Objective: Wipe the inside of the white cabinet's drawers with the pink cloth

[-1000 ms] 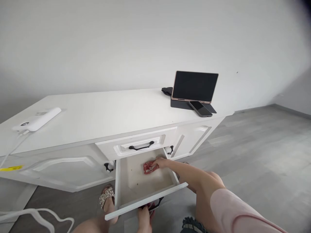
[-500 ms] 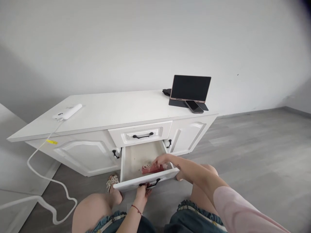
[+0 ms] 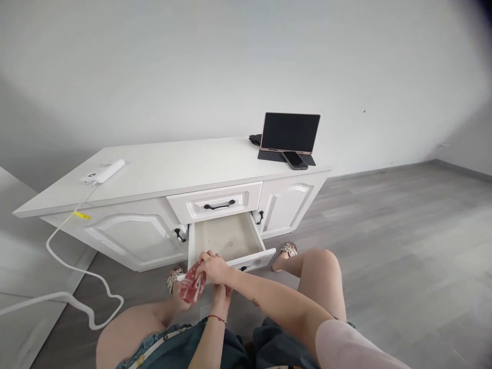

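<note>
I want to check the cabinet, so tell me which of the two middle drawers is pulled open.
The lower drawer is pulled out, its bare inside showing. The upper drawer, with the black handle, sits shut and flush between the two cabinet doors.

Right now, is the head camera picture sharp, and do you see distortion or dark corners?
Head view: soft, even light, no glare; the cabinet edges curve from wide-lens distortion; the top right corner is darkly vignetted; the right hand and red cloth look slightly blurred; the tablet screen is dark, without reflection.

Pink sleeve [image 3: 357, 343]; red wrist string [image 3: 217, 318]; studded sandals [image 3: 288, 249].
</note>
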### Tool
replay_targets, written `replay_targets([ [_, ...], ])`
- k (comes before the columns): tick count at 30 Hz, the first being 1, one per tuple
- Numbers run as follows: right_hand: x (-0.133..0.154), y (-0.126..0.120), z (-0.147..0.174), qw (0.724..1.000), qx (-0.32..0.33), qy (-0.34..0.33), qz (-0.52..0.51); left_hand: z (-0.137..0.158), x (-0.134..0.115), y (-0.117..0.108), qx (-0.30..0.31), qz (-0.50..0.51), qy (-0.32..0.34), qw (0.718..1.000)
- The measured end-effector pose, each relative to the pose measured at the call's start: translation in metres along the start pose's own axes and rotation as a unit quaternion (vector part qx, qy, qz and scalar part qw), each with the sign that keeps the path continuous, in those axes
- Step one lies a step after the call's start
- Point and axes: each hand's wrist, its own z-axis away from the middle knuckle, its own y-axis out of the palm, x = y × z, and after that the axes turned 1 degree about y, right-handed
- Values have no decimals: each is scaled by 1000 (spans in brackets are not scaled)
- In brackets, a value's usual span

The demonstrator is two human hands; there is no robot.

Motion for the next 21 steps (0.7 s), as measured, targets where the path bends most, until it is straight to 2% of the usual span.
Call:
replay_targets([
  [3,-29,-20,33,999,16,2,34,-3,4,2,8,45,-12,999],
  [7,-74,-57,88,997,29,39,61,-12,10,-2,14,71,-37,997],
  [12,-110,-91,148,991,35,79,99,-18,15,-9,30,85,-54,995],
  [17,-138,-98,178,989,-1,105,103,-20,16,-10,35,96,-58,993],
  [21,-148,-81,200,979,-88,131,131,-20,17,-10,35,100,-58,993],
])
